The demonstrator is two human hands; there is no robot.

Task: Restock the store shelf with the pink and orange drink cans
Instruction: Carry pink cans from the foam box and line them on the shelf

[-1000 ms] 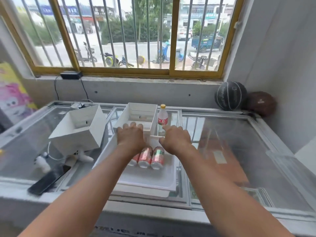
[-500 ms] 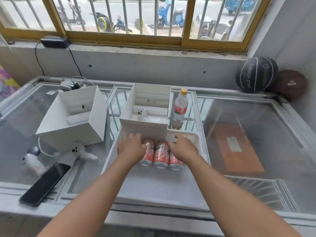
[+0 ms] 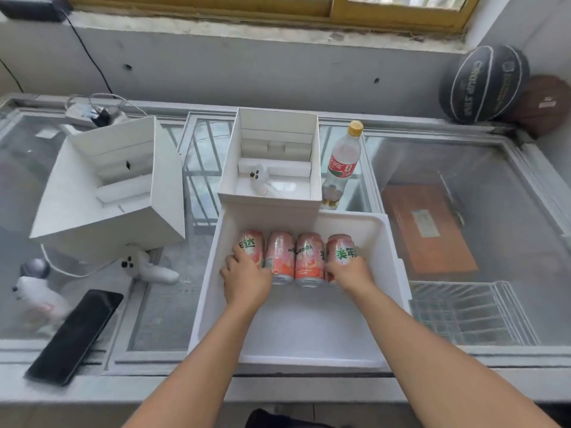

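Several pink and orange drink cans lie side by side in a row in a white tray (image 3: 392,261) on the glass freezer top. My left hand (image 3: 245,281) is closed around the near end of the leftmost can (image 3: 252,246). My right hand (image 3: 350,273) grips the near end of the rightmost can (image 3: 341,249). Between them, two middle cans (image 3: 295,257) rest untouched, their ends facing me. Both hands hide the lower parts of the outer cans.
An open white box (image 3: 272,168) stands just behind the tray, a tilted white box (image 3: 108,193) to the left. A clear bottle (image 3: 341,165) stands at the back right. A black phone (image 3: 74,336) and white controllers (image 3: 148,267) lie left. Two basketballs (image 3: 485,83) sit far right.
The view has tilted down and moved closer. My hands have slid back off the cans' tops to their near ends, uncovering the whole row, and now grip the two outer cans.
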